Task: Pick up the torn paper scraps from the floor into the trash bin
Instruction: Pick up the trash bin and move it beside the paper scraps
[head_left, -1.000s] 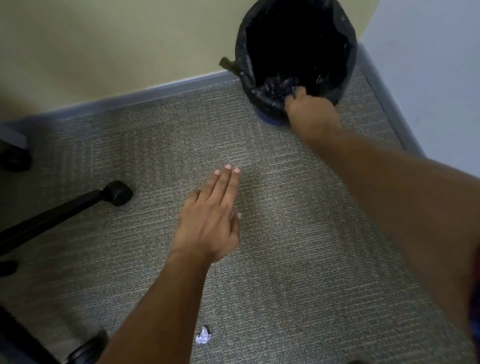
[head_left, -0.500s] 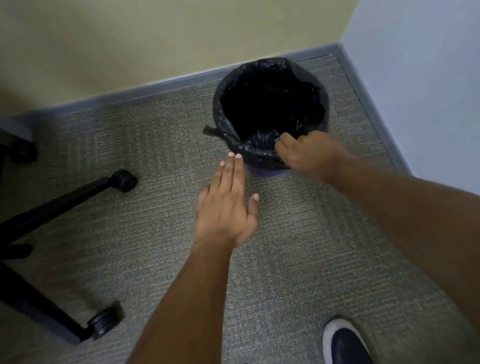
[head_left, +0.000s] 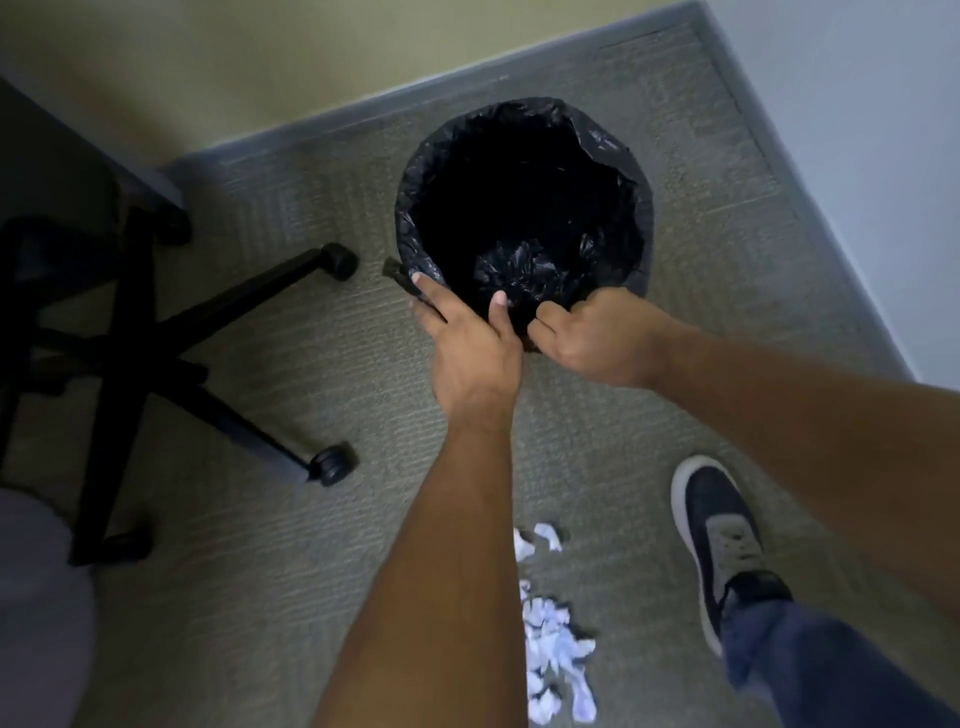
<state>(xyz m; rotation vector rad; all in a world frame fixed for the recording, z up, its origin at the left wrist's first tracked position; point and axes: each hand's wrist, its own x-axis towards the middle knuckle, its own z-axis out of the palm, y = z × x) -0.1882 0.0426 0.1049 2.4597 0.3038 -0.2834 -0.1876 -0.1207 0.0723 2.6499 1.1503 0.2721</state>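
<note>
The trash bin (head_left: 524, 208) stands in the corner of the carpeted floor (head_left: 322, 597), lined w/ a black bag (head_left: 608, 156) folded over the rim. Inside it's dark; you can only make out crumpled black liner at the bottom, no paper visible in there.

Your left hand (head_left: 475, 353) is on the bin's near rim: fingers (head_left: 431, 291) fairly straight down the outside of the liner, thumb hooked over the rim to the inside, so it's clamping the edge. Your right hand (head_left: 592, 338) is just beside it on the same near rim, fingers curled into a fist round a fold of the bag.

The torn paper scraps (head_left: 556, 649) are white, crumpled, small bits, heaped on the floor near the bottom of the view, between your left forearm and your shoe (head_left: 722, 540), well apart from the bin. One or two bits lie a little nearer the bin than the main heap.

Vs 0.5 s ago: left hand was flat and hovering short of the bin, now it's on the rim. Right hand was already at the rim, same spot. View has shifted, so the heap of scraps and more of the shoe now show.

Black office chair base (head_left: 156, 343) w/ castors sits left of the bin.
</note>
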